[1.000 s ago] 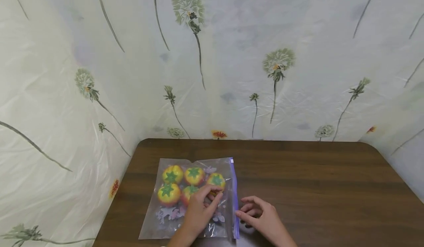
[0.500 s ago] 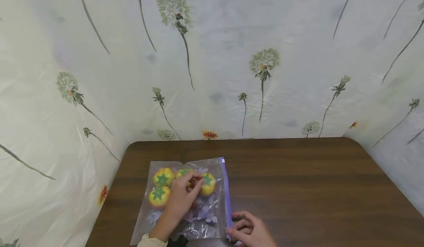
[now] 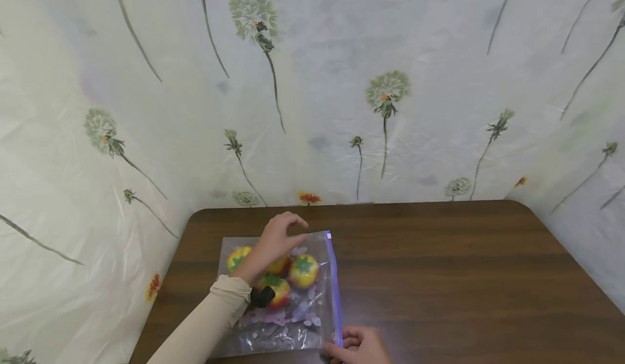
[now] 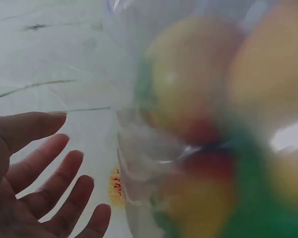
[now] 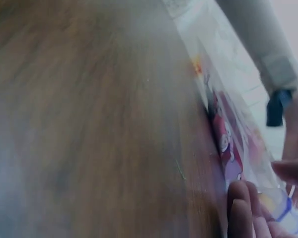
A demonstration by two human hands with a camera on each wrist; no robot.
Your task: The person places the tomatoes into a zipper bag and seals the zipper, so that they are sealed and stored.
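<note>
Gently tauten the clear, purple-zipped plastic bag (image 3: 293, 338): right hand (image 3: 362, 346) pinches its near zip end, empty left hand (image 3: 277, 238) above its far edge.

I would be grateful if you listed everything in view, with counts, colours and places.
Backdrop: 1, pale with flower print, filling the background
Table: 1, dark brown, across the foreground
Plastic bag: 1, clear with purplish print, on the table's left part
Zip strip: 1, purple, along the bag's right edge
Slider tab: 1, white, at the strip's far end
Fruits: at least 4, yellow-red with green tops, inside the bag
Wrist attachment: 1, black, at the left wrist
Sleeve: 1, cream, left forearm
Left hand: 1, bare, over the bag's far side
Right hand: 1, bare, at the bag's near zip corner
</note>
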